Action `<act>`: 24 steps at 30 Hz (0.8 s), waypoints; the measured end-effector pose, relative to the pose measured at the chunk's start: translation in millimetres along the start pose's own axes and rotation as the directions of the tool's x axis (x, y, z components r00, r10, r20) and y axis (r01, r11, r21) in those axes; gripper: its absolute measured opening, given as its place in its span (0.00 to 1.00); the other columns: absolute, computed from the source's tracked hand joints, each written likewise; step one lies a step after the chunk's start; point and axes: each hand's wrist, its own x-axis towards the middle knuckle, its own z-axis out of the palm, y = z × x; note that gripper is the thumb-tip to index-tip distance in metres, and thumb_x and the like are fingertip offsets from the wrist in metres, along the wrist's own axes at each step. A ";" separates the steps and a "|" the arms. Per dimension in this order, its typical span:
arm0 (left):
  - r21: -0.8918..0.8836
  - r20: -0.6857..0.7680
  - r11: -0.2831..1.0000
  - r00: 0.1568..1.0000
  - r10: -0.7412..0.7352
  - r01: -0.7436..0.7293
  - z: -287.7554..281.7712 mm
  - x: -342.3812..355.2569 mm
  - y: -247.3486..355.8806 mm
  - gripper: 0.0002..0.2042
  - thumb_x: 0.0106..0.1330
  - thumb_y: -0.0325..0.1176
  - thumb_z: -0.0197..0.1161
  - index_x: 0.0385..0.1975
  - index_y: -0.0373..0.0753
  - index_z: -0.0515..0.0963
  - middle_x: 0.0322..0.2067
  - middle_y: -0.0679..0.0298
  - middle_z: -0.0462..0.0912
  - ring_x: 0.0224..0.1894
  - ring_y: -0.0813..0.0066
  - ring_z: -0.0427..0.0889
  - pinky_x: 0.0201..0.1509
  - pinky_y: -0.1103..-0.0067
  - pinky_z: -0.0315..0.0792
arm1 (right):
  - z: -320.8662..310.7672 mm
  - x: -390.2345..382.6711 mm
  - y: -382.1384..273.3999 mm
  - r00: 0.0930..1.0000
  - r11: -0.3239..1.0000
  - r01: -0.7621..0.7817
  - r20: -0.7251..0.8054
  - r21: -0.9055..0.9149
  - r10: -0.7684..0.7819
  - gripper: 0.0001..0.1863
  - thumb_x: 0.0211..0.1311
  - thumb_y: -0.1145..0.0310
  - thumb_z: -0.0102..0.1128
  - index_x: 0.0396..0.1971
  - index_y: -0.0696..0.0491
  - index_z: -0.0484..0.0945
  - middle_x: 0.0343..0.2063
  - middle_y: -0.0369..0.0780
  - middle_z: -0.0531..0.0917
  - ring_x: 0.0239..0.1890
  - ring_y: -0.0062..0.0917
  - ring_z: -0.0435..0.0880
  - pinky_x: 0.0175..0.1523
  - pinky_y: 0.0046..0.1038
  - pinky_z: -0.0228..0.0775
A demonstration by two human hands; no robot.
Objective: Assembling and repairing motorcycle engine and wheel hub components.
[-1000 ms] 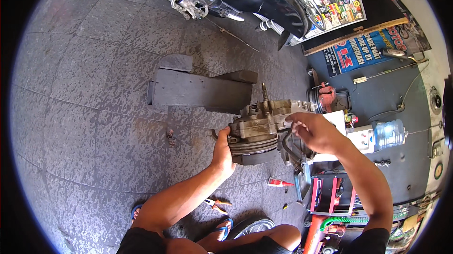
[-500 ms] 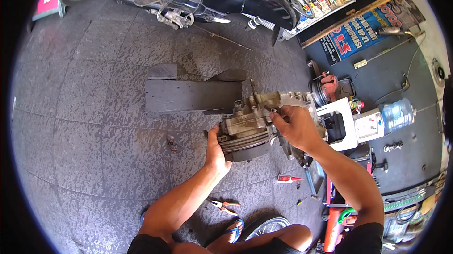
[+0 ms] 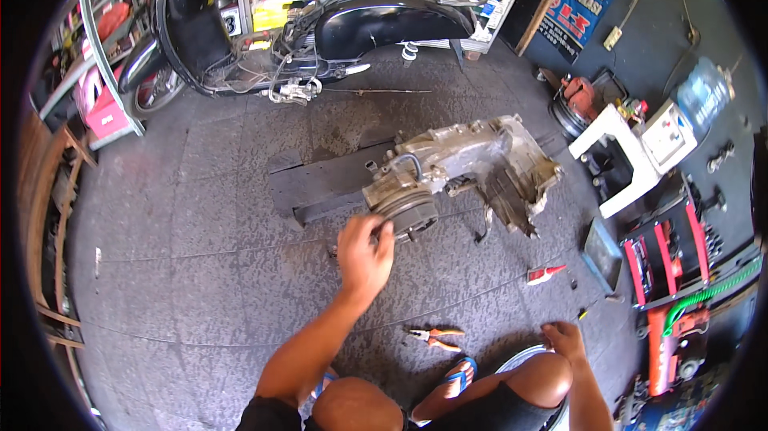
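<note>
One engine (image 3: 460, 159), one pliers (image 3: 434, 338); left hand (image 3: 366, 259) at engine, right hand (image 3: 565, 340) by right knee (image 3: 542, 379) (both grips unclear).

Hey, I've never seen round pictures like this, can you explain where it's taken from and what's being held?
There's no robot here, just a person's own bare hands. A wide fisheye camera on their head looks down, so straight edges bend near the rim. The left hand is at the near edge of a metal engine unit; I can't tell whether it grips it. The right hand is beside the right knee, with nothing visible in it. Orange-handled pliers and a red tube lie on the dark floor.
</note>
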 end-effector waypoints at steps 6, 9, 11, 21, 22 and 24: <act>0.404 0.290 0.887 0.951 0.109 -0.225 40.9 81.8 39.1 0.20 0.60 0.49 0.69 0.27 0.33 0.80 0.24 0.46 0.82 0.30 0.45 0.83 0.34 0.59 0.76 | 56.7 -76.5 247.5 0.946 0.884 -0.247 -0.098 0.397 0.309 0.13 0.57 0.64 0.60 0.32 0.60 0.82 0.23 0.43 0.83 0.26 0.25 0.81 0.32 0.33 0.71; 0.531 0.358 0.777 0.921 0.156 -0.338 54.5 88.8 41.3 0.24 0.62 0.52 0.67 0.22 0.32 0.78 0.22 0.45 0.80 0.26 0.41 0.79 0.31 0.57 0.70 | 111.9 -134.1 320.9 0.808 0.799 -0.334 -0.286 0.499 0.516 0.12 0.59 0.65 0.60 0.32 0.59 0.83 0.22 0.39 0.81 0.19 0.18 0.75 0.22 0.24 0.62; 0.490 0.442 0.732 0.859 0.258 -0.472 59.6 96.3 33.7 0.21 0.65 0.47 0.65 0.25 0.30 0.78 0.25 0.43 0.80 0.30 0.38 0.78 0.34 0.56 0.69 | 136.4 -168.5 340.2 0.756 0.566 -0.272 -0.191 0.779 0.626 0.11 0.61 0.67 0.60 0.32 0.60 0.83 0.20 0.38 0.80 0.18 0.19 0.74 0.22 0.25 0.63; 0.119 0.579 0.937 0.789 0.204 -0.329 62.4 138.5 -12.3 0.16 0.69 0.36 0.64 0.34 0.23 0.77 0.27 0.51 0.80 0.27 0.65 0.72 0.39 0.72 0.70 | 201.4 -146.6 305.6 0.750 0.787 -0.594 -0.238 0.168 0.617 0.22 0.59 0.52 0.61 0.36 0.60 0.83 0.31 0.54 0.85 0.38 0.49 0.86 0.44 0.44 0.78; 0.311 0.610 0.894 0.789 0.072 -0.322 58.0 135.2 -0.4 0.15 0.69 0.35 0.63 0.39 0.23 0.77 0.33 0.51 0.83 0.31 0.65 0.76 0.43 0.74 0.72 | 211.0 -143.0 296.2 0.752 0.795 -0.585 -0.261 0.160 0.606 0.24 0.58 0.51 0.63 0.38 0.60 0.82 0.34 0.54 0.85 0.41 0.48 0.86 0.45 0.44 0.77; 0.500 0.603 0.808 0.795 -0.067 -0.311 50.4 116.7 24.4 0.16 0.70 0.34 0.62 0.44 0.23 0.78 0.39 0.51 0.86 0.35 0.65 0.81 0.46 0.75 0.74 | 229.0 -141.3 271.2 0.735 0.777 -0.597 -0.252 0.201 0.630 0.28 0.56 0.47 0.65 0.45 0.58 0.80 0.47 0.55 0.82 0.51 0.47 0.82 0.54 0.43 0.74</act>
